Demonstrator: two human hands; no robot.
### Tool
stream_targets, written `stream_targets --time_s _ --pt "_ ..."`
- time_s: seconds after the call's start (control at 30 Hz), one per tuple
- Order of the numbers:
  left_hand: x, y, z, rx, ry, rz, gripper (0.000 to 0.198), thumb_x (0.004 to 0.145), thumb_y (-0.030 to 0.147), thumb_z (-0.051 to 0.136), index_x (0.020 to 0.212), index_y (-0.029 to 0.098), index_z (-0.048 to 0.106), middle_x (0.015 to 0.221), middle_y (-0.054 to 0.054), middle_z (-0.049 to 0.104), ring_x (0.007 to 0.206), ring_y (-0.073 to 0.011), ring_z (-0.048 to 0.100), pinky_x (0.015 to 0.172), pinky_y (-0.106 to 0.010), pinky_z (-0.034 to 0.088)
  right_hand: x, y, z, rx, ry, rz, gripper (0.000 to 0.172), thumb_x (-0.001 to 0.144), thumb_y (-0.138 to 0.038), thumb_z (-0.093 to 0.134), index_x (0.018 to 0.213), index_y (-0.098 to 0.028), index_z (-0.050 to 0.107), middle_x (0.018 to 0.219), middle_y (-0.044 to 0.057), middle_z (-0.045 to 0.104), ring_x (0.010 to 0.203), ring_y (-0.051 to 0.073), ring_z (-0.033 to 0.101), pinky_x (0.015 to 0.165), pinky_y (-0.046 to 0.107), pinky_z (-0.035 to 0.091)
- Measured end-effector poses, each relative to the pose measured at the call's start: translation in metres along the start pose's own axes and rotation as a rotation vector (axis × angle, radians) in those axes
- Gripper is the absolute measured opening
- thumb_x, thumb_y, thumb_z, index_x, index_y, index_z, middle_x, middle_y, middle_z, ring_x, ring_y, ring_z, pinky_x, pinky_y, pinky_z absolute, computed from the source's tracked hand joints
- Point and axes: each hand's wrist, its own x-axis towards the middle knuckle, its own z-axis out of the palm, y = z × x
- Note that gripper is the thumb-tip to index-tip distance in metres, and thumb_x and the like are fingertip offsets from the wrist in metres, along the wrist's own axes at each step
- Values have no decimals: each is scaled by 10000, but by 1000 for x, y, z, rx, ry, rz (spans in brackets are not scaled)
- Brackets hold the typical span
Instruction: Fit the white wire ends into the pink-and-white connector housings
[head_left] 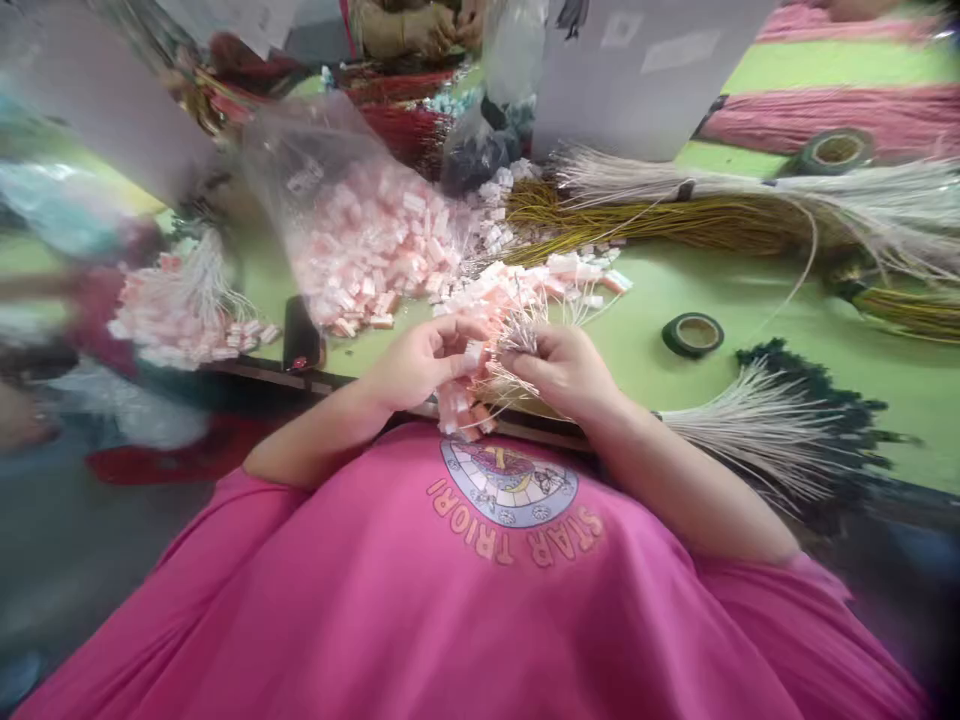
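Observation:
My left hand (439,358) is closed in a pinch on a small pale connector housing (474,352) near the table's front edge. Right beside it, my right hand (559,368) is wrapped round a bunch of thin white wires (519,335), whose tips fan out toward the left. Several white and orange connectors (459,408) hang below, between the hands; how they join the wires is hard to make out. Just beyond the hands lies a loose heap of pale pink connectors (510,285), partly hidden by my fingers and the wires.
An open clear plastic bag (307,160) spills connectors at the centre left. A wired connector bundle (195,300) and a dark box (301,335) lie left. On the right are a tape roll (693,335), dark-ended white wires (765,420) and yellow wires (660,225). Another person's hands (431,30) work opposite.

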Motion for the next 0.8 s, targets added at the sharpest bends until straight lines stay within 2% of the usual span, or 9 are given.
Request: stream_targets --time_s 0.17,0.43,0.57,0.7,0.8 --pt "-3 5 3 64 2 -32 201 790 161 651 983 157 596 749 2 633 606 -86 600 546 -189 486 0 -1 2 -57 64 32 188 779 -268 548 622 -165 561 579 -18 498 593 100 446 542 255 322" --pt "-2 3 1 106 -3 -31 229 808 185 623 1032 153 586 748 -13 653 594 -104 622 525 -204 501 2 0 3 -86 40 53 184 787 -265 527 654 -157 595 611 -12 533 597 100 464 572 261 355" --pt "-1 3 1 202 25 16 222 797 178 632 1017 146 624 775 -22 674 624 -103 630 580 -213 521 2 2 2 -57 9 51 200 789 -265 512 642 -154 591 603 -12 518 589 101 463 573 267 363" --pt "0 1 4 271 3 38 219 782 182 647 999 147 657 822 -37 689 690 -126 650 634 -240 536 2 4 2 -13 -30 33 211 804 -288 510 656 -157 582 618 -14 512 599 99 463 575 264 365" --pt "0 -2 6 291 18 69 203 780 174 639 978 145 671 815 -39 692 706 -138 654 662 -261 542 2 6 3 -33 -11 31 205 810 -310 521 683 -160 579 644 -12 521 621 101 460 587 265 366"
